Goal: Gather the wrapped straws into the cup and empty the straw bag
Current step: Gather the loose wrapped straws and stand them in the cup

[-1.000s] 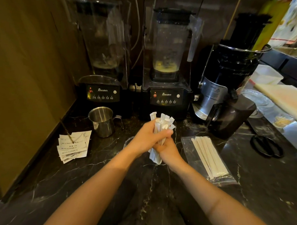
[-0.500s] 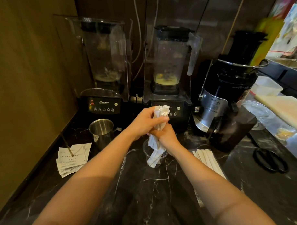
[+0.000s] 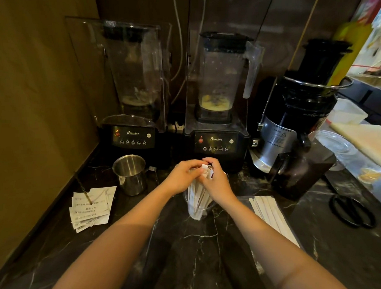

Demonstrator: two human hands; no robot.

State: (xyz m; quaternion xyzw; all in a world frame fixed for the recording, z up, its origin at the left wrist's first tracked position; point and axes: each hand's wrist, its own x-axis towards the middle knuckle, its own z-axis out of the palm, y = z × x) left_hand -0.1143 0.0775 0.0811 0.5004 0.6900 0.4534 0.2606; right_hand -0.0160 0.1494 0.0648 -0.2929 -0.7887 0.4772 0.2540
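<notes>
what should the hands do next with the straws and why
Probably let go of the bundle so it settles into the cup. Both the left hand and right hand grip the tops of the straws, whose lower ends already sit inside the clear cup. More straws lie in the bag on the right, so that comes next.

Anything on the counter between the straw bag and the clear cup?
Nothing visible. The straw bag lies right of the clear cup, with bare counter between them. Both hands, left hand and right hand, grip the straw bundle at the cup's mouth.
</notes>
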